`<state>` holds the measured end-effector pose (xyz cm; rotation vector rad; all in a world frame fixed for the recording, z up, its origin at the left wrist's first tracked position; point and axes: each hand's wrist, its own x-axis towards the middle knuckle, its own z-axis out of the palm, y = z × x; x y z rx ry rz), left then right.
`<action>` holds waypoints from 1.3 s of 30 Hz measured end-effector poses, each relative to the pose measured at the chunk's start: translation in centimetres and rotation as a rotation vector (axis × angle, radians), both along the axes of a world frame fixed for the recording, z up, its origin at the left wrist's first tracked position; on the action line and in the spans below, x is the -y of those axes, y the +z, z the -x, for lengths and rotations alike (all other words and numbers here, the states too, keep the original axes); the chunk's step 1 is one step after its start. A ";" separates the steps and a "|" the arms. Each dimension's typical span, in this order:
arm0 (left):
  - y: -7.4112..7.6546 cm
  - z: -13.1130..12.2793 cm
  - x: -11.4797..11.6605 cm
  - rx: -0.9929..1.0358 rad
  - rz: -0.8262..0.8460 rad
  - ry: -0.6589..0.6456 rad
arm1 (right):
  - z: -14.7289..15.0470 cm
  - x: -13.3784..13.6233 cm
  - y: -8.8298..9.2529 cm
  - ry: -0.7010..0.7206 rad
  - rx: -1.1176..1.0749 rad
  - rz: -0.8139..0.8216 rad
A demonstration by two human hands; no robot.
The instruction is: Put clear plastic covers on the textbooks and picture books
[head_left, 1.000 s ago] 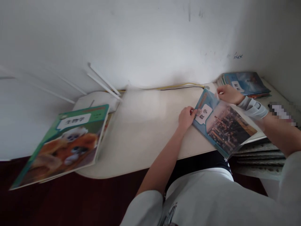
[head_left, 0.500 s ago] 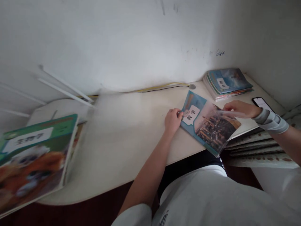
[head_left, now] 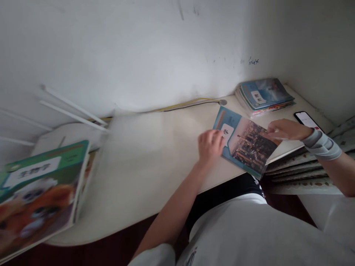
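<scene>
On a cream desk (head_left: 155,173) against a white wall (head_left: 138,48), I watch a maths textbook (head_left: 249,144) lying in a clear plastic sleeve (head_left: 256,173) near the front edge. A stack of textbooks (head_left: 264,96) fills the far corner beside a phone (head_left: 306,120), and a green biology textbook (head_left: 41,188) tilts at far left. The blurred left hand (head_left: 210,147), fingers curled, is at the book's left edge; I cannot tell if it touches. The right hand (head_left: 287,129), wearing a wrist brace (head_left: 321,146), lies extended on the book's right corner; I cannot tell if it pinches anything.

A cream desk (head_left: 155,177) carries a math textbook (head_left: 251,147), stacked textbooks (head_left: 263,96) and a smartphone (head_left: 306,120).
</scene>
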<state>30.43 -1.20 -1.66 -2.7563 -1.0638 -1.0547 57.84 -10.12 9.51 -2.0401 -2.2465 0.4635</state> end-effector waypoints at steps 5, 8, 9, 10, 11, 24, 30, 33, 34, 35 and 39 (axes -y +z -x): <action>-0.7 -2.7 8.1 -0.320 -0.150 -0.692 | 0.0 -0.3 0.6 -0.030 -0.205 0.096; -2.0 -3.2 10.6 -0.435 -0.096 -0.676 | -0.3 -0.3 0.1 -0.065 -0.452 0.118; -2.3 -3.2 10.9 -0.456 -0.084 -0.671 | -0.5 -0.2 -0.2 -0.066 -0.499 0.127; -2.4 -3.1 11.0 -0.470 -0.078 -0.680 | -0.8 -0.2 -0.5 -0.070 -0.507 0.129; -2.4 -2.9 10.9 -0.476 -0.074 -0.698 | -1.1 -0.2 -0.9 -0.090 -0.462 0.108; -0.3 -2.4 -10.4 0.011 0.610 -0.005 | -1.8 7.1 -9.9 -0.649 -0.596 -0.374; 0.4 -9.3 -14.3 -0.090 0.629 -0.068 | 1.2 6.4 -12.7 -0.748 -0.584 -0.435; -0.3 -10.6 -15.0 -0.166 0.626 -0.071 | 2.0 6.1 -13.7 -0.769 -0.360 -0.555; -0.5 -10.6 -15.1 -0.183 0.622 -0.070 | 2.2 6.1 -14.0 -0.785 -0.321 -0.580; -0.7 -10.4 -15.2 -0.199 0.618 -0.068 | 2.4 6.1 -14.2 -0.800 -0.302 -0.593; -0.9 -7.6 -15.6 -0.266 0.618 -0.036 | 2.9 5.0 -14.4 -0.768 -0.278 -0.544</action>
